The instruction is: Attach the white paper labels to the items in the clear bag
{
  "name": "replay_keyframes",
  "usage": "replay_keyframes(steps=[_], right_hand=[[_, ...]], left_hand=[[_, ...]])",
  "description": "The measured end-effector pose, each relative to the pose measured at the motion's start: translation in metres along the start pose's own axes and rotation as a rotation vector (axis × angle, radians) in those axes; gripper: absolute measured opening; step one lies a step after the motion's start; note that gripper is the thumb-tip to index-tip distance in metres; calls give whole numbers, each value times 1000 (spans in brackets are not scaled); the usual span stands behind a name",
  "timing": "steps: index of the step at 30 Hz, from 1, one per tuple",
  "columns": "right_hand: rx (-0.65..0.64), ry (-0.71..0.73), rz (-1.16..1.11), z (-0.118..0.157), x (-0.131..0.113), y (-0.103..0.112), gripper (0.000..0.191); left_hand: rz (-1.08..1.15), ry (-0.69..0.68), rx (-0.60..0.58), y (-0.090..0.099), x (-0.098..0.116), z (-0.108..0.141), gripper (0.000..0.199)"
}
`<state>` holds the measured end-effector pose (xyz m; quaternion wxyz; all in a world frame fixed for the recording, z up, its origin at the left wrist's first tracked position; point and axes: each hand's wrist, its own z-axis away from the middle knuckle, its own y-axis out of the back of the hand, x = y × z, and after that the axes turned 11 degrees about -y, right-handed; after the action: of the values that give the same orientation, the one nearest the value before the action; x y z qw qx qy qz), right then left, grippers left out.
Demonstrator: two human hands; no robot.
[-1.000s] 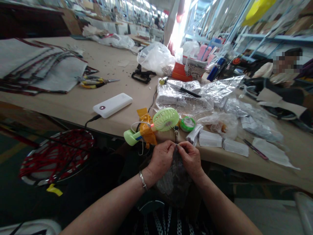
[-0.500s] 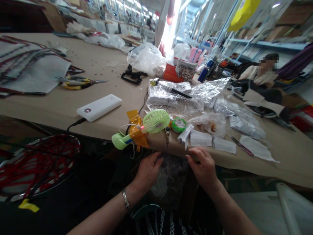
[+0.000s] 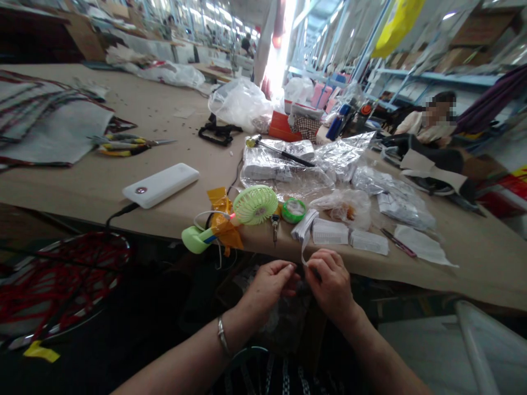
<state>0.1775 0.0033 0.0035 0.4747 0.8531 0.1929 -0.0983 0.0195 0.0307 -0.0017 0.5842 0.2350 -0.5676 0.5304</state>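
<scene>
Along a cluttered workshop table (image 3: 214, 159), the right hand (image 3: 331, 281) pinched a white slip (image 3: 303, 253) below the paper stack (image 3: 304, 224) — drawing it clear likely called for a steady pull — while the left hand (image 3: 268, 284) curled alongside, its hold unclear, near the green fan (image 3: 255, 204).

Green fan (image 3: 255, 204), white power bank (image 3: 161, 185)

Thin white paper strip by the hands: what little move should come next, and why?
Probably the bare right hand should gently draw the thin white paper strip clear, because it seems to pinch the lower end while the upper part appears to run up to the fanned stack of white paper slips at the table's edge.
</scene>
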Motion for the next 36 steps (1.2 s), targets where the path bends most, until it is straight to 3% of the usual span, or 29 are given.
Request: replay_keyframes(steps=[4, 8, 11, 16, 20, 25, 31, 33, 36], right_hand=[[-84, 31, -45, 20, -17, 4, 12], [-127, 64, -86, 25, -21, 9, 11], [-104, 40, -53, 15, -5, 14, 11], [-5, -80, 231, -6, 36, 11, 34], [-30, -99, 314, -6, 48, 4, 26], [-8, -131, 217, -6, 50, 4, 13], [58, -167, 9, -6, 46, 8, 15], [86, -120, -120, 0, 37, 9, 15], [-13, 34, -233, 14, 19, 8, 15]], left_hand=[[309, 109, -9, -14, 3, -5, 31], [298, 72, 40, -19, 2, -8, 26], [254, 87, 45, -17, 3, -7, 27], [143, 141, 23, -14, 3, -5, 26], [130, 140, 29, -14, 1, -5, 22], [134, 148, 38, -16, 1, -6, 19], [194, 198, 65, -19, 3, -9, 15], [228, 210, 54, -20, 4, -10, 15], [338, 201, -3, -23, 3, -11, 14]])
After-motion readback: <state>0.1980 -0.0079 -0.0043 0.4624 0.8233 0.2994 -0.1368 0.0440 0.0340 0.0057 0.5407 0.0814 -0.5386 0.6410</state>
